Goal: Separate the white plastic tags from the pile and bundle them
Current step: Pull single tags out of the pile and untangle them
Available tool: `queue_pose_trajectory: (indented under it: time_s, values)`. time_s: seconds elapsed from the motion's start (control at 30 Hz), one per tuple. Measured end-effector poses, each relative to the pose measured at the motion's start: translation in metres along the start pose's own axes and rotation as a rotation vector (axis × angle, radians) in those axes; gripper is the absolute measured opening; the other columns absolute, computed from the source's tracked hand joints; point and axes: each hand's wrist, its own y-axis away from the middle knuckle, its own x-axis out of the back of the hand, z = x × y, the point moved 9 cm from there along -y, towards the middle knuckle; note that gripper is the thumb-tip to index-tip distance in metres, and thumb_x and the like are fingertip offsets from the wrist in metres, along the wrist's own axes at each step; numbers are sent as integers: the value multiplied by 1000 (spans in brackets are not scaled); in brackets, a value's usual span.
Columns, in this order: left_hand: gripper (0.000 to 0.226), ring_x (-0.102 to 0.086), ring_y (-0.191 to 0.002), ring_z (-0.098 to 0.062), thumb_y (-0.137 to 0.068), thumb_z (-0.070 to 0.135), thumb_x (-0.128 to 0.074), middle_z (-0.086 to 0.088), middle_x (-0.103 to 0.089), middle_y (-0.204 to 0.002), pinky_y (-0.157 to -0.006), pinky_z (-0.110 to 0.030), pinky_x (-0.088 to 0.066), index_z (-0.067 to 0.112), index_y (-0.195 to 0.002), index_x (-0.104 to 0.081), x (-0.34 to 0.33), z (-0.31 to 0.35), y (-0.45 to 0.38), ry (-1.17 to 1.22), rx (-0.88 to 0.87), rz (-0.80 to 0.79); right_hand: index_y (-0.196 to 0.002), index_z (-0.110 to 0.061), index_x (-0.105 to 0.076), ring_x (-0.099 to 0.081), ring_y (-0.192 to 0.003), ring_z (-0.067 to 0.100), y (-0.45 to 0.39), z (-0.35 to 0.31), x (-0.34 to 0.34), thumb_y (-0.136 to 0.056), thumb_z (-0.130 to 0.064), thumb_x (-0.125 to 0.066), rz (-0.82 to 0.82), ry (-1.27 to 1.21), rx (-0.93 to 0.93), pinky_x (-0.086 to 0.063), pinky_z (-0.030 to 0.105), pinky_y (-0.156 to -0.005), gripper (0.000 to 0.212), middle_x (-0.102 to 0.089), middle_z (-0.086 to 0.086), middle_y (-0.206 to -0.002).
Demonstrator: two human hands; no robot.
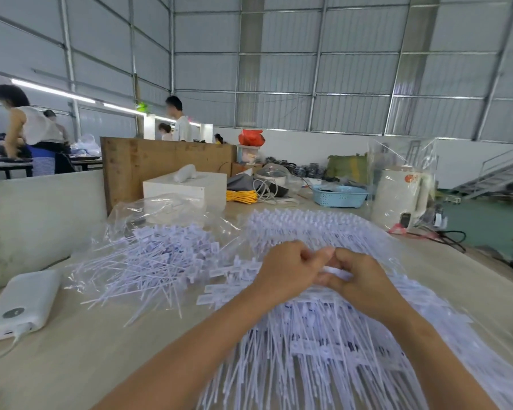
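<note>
A broad pile of white plastic tags (317,329) with long thin tails covers the table in front of me and runs toward the near edge. A looser heap of the same tags (148,258) lies to the left, partly on a clear plastic bag. Both hands meet over the middle of the big pile. My left hand (288,273) has its fingers curled and pinches a few white tags. My right hand (359,276) grips the same small bunch of tags (333,272) from the other side. The bunch is mostly hidden between the fingers.
A white power bank (21,303) with a cable lies at the left. Behind stand a white box (187,187), yellow cord (242,196), a blue basket (339,196), a bagged white appliance (400,199) and a wooden board (166,161). People work at far tables.
</note>
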Motion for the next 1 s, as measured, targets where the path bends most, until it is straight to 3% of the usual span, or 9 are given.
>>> queue_pose_trajectory:
  time_s: [0.1,0.2,0.37,0.43,0.53,0.63,0.73,0.87,1.0]
  values:
    - [47,-67,-58,-12,-87,52,-58,1,-65,-58,-52,-22,-52,9,-68,-60,-30,-25,8,414,204,-130,-76,-21,-58,-52,-77,7,0,0,3,-68,-18,-82,37,-5,28,-40,17,-68,26,-57,0,-83]
    - [41,-63,-53,-9,-88,39,-63,-2,-66,-59,-49,-16,-47,1,-73,-63,-42,-33,12,604,247,-174,-73,-27,-52,-48,-81,1,0,-1,4,-65,-10,-82,51,44,56,-37,17,-72,35,-52,-3,-86]
    - [35,-59,-46,-9,-92,21,-60,-3,-61,-51,-49,-18,-47,7,-61,-59,-34,-40,14,617,235,-84,-79,-31,-53,-48,-83,-5,1,0,-2,-59,-30,-87,-43,30,7,-35,4,-69,39,-52,-13,-89]
    - [29,-62,-48,-10,-94,18,-57,-5,-64,-55,-51,-19,-50,6,-69,-62,-28,-40,13,610,224,-32,-83,-29,-57,-51,-81,-5,2,0,-2,-74,-28,-78,-74,-21,-3,-37,7,-71,23,-57,-14,-87]
    - [27,-67,-53,-18,-98,19,-50,-11,-69,-64,-50,-23,-54,-4,-88,-59,-29,-34,15,644,177,-23,-92,-16,-64,-56,-84,14,3,2,-5,-90,-21,-61,-154,47,13,-41,22,-75,6,-61,-4,-86]
    - [27,-66,-49,-21,-101,22,-42,-9,-69,-61,-44,-24,-52,-2,-96,-54,-30,-32,16,668,165,-16,-84,-20,-59,-51,-76,14,5,3,-7,-93,-18,-57,-191,77,5,-35,12,-64,9,-54,-6,-77]
    - [26,-59,-40,-19,-100,26,-44,-6,-65,-53,-39,-22,-43,4,-90,-53,-30,-33,17,649,170,-3,-74,-22,-56,-48,-67,8,6,-2,-5,-92,-15,-59,-161,60,36,-34,18,-62,19,-53,-5,-70]
    - [33,-47,-34,-13,-96,32,-53,-2,-55,-43,-39,-18,-38,7,-77,-62,-32,-31,16,605,150,-29,-64,-40,-53,-50,-61,-3,7,-8,1,-86,-10,-64,-85,45,48,-39,20,-62,39,-55,-17,-62]
    - [34,-32,-30,-9,-93,20,-59,4,-41,-38,-34,-14,-27,12,-62,-48,-38,-38,16,780,270,-73,-85,-25,-68,-57,-84,15,7,-14,0,-88,-19,-63,-51,393,126,-37,31,-81,8,-64,-11,-79]
